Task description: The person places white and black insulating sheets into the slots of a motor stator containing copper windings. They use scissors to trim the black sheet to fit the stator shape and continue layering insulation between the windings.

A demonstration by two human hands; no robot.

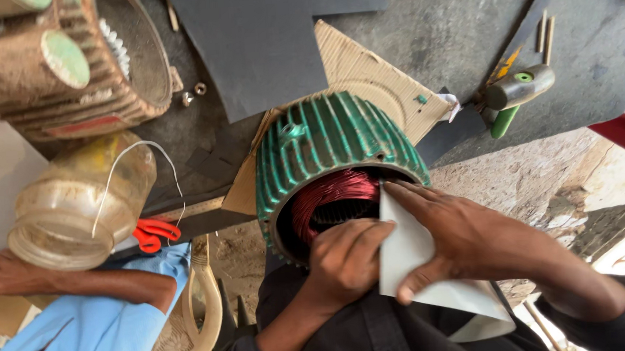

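1. My left hand (347, 257) was curled into a loose fist at the mouth of the green motor housing (325, 149).
2. My right hand (456, 235) pinched a white paper sheet (406, 253) against the red copper windings (329, 196).

Motor housing (329, 149) was green with ribbed fins, paint chipped at the rim. Windings (329, 196) inside were copper-red. Sheet (413, 253) held by both hands was plain white. Cardboard (364, 73) underneath was tan, corrugated lines showing. Bench top (448, 12) was dark grey. Second housing (100, 73) at upper left was rusty brown, ribbed too. Scissors (154, 234) had red-orange handles. Plastic jar (80, 206) was cloudy yellowish. Neighbour's sleeve (110, 325) was light blue.
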